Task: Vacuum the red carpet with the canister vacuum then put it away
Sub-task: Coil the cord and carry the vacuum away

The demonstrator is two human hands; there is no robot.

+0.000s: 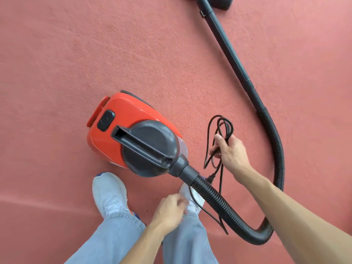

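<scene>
Pale blue jeans (pixel 114 241) and white trainers (pixel 109 191) stand on the near side of a red carpet (pixel 76 54). A person's right hand (pixel 231 151) clamps loops of thin black power cord (pixel 222 122) just beside a red-orange canister vacuum with a dark grey handle (pixel 122 130), mid-carpet. The blurred left hand (pixel 169 209) hovers by the cord's loose run; its grip cannot be told. A black ribbed hose (pixel 219 202) curves to the dark wand (pixel 226 46), which runs toward the far edge. Cord-handling looks to be the step in hand; next, the slack needs feeding clear of the hose. No brand or lettering is legible.
</scene>
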